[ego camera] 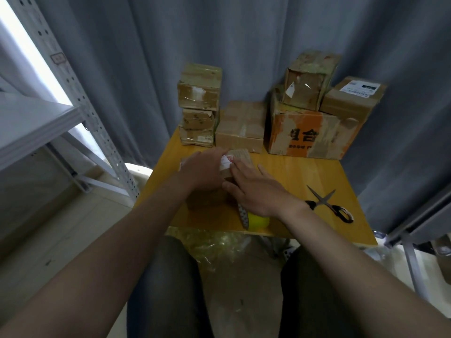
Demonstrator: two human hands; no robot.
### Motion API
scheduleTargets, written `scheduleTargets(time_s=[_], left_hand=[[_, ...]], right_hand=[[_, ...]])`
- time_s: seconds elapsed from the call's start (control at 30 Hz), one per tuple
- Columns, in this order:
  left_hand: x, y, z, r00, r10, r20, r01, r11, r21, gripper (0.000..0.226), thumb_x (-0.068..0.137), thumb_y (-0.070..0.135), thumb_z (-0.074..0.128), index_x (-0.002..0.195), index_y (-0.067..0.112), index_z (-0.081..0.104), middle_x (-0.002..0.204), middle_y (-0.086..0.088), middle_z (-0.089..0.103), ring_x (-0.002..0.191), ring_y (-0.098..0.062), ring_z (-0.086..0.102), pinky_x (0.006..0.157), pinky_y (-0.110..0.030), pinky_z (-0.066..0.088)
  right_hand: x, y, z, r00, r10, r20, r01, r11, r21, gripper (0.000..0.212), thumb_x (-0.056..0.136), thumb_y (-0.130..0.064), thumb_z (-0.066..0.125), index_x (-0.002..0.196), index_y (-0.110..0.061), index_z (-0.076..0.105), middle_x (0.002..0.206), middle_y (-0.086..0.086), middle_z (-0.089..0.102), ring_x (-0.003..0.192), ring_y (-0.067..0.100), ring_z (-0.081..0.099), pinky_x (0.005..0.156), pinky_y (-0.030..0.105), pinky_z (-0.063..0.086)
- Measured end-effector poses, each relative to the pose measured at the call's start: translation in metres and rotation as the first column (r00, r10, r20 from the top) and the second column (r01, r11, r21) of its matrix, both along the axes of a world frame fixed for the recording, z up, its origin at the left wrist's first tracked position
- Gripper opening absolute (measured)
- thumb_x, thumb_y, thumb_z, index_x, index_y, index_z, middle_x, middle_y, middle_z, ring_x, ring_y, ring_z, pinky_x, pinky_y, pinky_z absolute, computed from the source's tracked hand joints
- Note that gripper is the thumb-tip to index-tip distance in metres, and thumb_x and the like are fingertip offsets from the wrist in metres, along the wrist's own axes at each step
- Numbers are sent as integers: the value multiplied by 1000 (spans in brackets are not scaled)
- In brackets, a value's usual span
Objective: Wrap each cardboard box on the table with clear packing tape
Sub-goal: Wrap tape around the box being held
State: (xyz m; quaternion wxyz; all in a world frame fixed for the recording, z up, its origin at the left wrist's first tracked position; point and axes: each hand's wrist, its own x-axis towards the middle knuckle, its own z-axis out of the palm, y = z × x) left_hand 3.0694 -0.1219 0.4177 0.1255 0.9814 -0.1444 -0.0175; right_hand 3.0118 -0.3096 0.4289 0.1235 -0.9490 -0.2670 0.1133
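Grey curtains (244, 45) hang behind a small yellow wooden table (292, 172), with white perforated metal shelving (80, 98) at the left. Large black Chinese characters, partly cut off, sit on the orange-and-white face of the biggest carton (310, 135); smaller print below them is too blurred to read. A white shipping label (361, 88) lies atop the box at far right, its text illegible.

Seven boxes stand along the back edge: three stacked at left (199, 106), one flat box (241, 128) in the middle, and the big carton carrying two more (310, 81). All look worn, glossy with old tape and torn labels.

An eighth, a small cardboard box (238, 159) with a torn white-and-red sticker, lies at the table's centre under both hands. Left hand (202, 170) cups its left side; right hand (256, 189) lies flat, fingers spread, pressing its top. One pair of black-handled scissors (329, 206) lies open to the right, well apart. A yellow tape dispenser (256, 222) sits at the near edge, just below the right wrist.
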Motion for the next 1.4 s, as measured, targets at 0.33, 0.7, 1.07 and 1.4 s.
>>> scheduleTargets(time_s=[0.33,0.7,1.07,1.4], left_hand=[[-2,1,-4,1000,-24,17,25,997,-75,87,69,65,76,140,24,49,143,3,52,130,-21,49,111,-43,39],[2,1,-8,1000,-9,7,10,998,-57,97,71,65,78,147,20,40,147,0,50,135,-24,46,116,-47,31],[6,-5,6,998,43,-56,-46,997,-54,90,66,68,79,141,26,51,137,2,57,120,-24,56,98,-45,50],[37,12,43,782,-8,-623,-65,993,-94,74,60,82,76,104,23,79,104,3,76,100,-20,72,94,-45,58]], right_hand=[[84,28,-1,989,-146,-33,144,989,-41,65,109,-55,9,160,-20,28,171,6,22,158,24,14,127,52,9],[89,26,-4,978,-189,-86,196,978,77,63,110,-54,11,164,-24,21,174,2,9,160,28,-8,127,52,1],[-9,-22,-23,919,-295,-263,395,667,631,70,102,-52,57,161,-33,26,166,-10,31,148,13,36,119,42,37],[-41,-34,10,904,-230,-359,425,416,804,36,100,-40,62,71,-20,66,58,-9,64,55,5,59,57,18,45]])
